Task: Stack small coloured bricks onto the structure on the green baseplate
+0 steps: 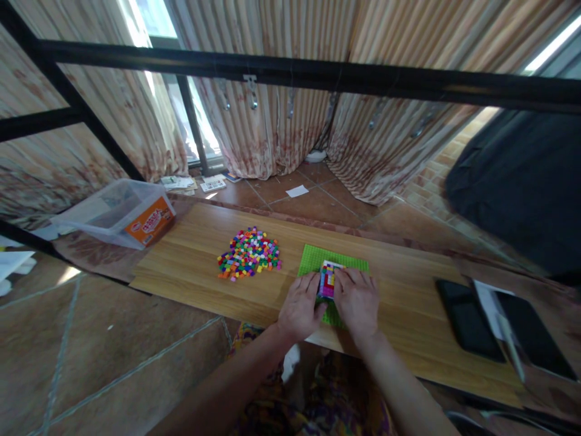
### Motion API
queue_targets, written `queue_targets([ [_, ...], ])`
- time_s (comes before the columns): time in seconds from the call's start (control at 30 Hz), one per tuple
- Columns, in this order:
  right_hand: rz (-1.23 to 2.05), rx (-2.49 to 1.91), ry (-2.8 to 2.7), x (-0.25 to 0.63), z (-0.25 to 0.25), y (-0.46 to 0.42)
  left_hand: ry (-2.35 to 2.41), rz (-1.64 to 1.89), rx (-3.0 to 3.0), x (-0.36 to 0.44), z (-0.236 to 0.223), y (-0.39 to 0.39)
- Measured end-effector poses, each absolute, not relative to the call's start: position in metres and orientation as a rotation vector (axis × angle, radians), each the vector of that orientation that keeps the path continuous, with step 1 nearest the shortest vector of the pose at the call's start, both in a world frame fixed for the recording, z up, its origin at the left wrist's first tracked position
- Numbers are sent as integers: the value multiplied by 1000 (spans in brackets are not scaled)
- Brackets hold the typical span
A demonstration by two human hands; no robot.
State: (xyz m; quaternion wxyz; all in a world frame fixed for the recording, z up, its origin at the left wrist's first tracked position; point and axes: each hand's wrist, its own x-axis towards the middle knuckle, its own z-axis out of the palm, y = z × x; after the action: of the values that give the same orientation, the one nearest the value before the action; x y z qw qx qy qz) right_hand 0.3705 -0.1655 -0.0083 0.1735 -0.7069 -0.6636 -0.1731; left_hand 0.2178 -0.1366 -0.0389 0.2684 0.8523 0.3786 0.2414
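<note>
A green studded baseplate (313,257) lies on the wooden board in front of me. On it sits a small build of coloured toy bricks (327,281), with red, yellow, purple and blue pieces and a whitish far edge. My left hand (298,307) is closed against its left side, thumb toward the near end. From the right, my right hand (358,301) grips it with bent fingers that cover that edge. Whether a loose brick is under the right fingertips cannot be seen. To the left, a pile of loose coloured bricks (249,253) is spread on the board.
A clear plastic bin (109,212) with an orange label stands at the board's left end. On the right lie a black tablet-like slab (469,318), a second dark slab (535,333) and a white pen-like stick (511,348). A black metal bar (290,66) crosses beyond the board.
</note>
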Motion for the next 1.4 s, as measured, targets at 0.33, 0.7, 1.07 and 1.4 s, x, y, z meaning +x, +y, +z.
queue_targets([
  [0.33,-330,-1976,-1917,379,3,-166,1035,679,2274,219,-41,-138],
  [0.7,80,-1661,-1530,328,-5,-193,1368,1188,2168,117,-35,-143],
  [1.07,249,-1795,-1697,258,-29,-114,2140,837,2217,43,-50,-78],
  [1.4,247,-1891,-1756,247,-39,-95,1936,1077,2024,88,-49,-53],
])
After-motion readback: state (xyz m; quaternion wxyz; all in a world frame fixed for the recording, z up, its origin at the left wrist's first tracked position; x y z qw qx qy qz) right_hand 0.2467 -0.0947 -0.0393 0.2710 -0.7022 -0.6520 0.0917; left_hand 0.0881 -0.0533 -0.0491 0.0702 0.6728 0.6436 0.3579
